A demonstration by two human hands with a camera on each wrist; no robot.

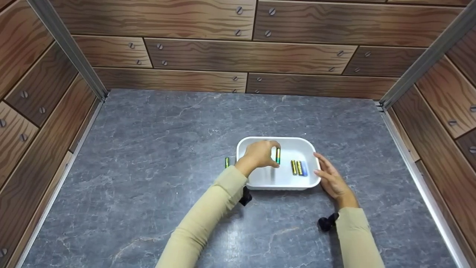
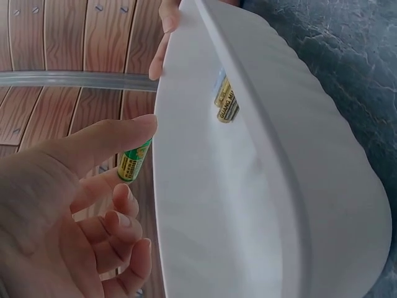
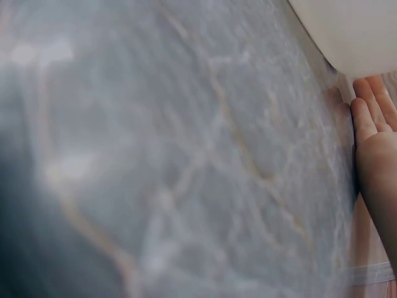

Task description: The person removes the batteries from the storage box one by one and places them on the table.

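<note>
In the head view a battery (image 1: pixel 278 156) with green and gold bands is pinched upright between the thumb and a finger of my left hand (image 1: pixel 258 154), over the white plastic tub (image 1: pixel 275 182). The left wrist view shows the battery (image 2: pixel 133 162) close up, its upper end behind the thumb. Inside the tub, toward its right end, two gold-and-dark batteries (image 1: pixel 296 168) lie side by side, with a blue piece (image 1: pixel 304 168) against them. My right hand (image 1: pixel 332 181) rests its fairly straight fingers and thumb at the tub's right rim; the right wrist view shows several extended fingers (image 3: pixel 366 115).
Another green battery (image 1: pixel 227 162) is on the grey marbled tabletop (image 1: pixel 156 167), just left of the tub. Wood-patterned panels (image 1: pixel 208 56) wall in the back and both sides, with metal posts (image 1: pixel 420 56) at the corners.
</note>
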